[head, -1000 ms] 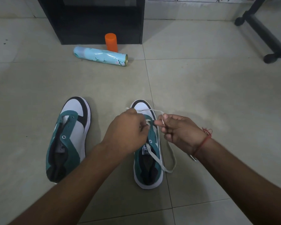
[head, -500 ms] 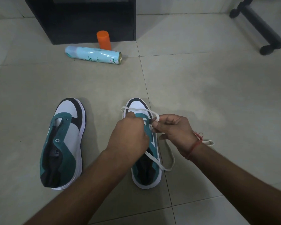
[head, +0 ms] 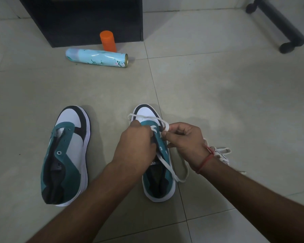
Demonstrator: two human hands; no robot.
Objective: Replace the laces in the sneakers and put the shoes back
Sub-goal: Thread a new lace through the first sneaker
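Glossy beige tiles make up the floor [head: 218,88], crossed by thin grout lines. A black cabinet [head: 88,18] stands at the top, cut off by the frame edge, as is the dark tubular chair base [head: 279,23] with its caster at the upper right.

Both sneakers, teal suede-like with white panels and black trim, stand on the floor pointing away. The left sneaker [head: 67,155] has bare metal eyelets and no lace. The right sneaker [head: 158,172] is partly hidden under both hands. The left hand [head: 135,144] curls over its tongue area; its fingertips are out of sight, so what they pinch cannot be told, probably the lace. The right hand [head: 184,142] pinches the flat white lace [head: 165,128] between thumb and forefinger just beside the upper eyelets; the lace loops over the toe and trails by the heel. A red thread bracelet [head: 206,159] circles the right wrist, with a second white lace [head: 221,153] bunched behind it, half hidden.

A pale blue spray can [head: 96,58] lies on its side near the cabinet, an orange cap [head: 107,41] upright just behind it.
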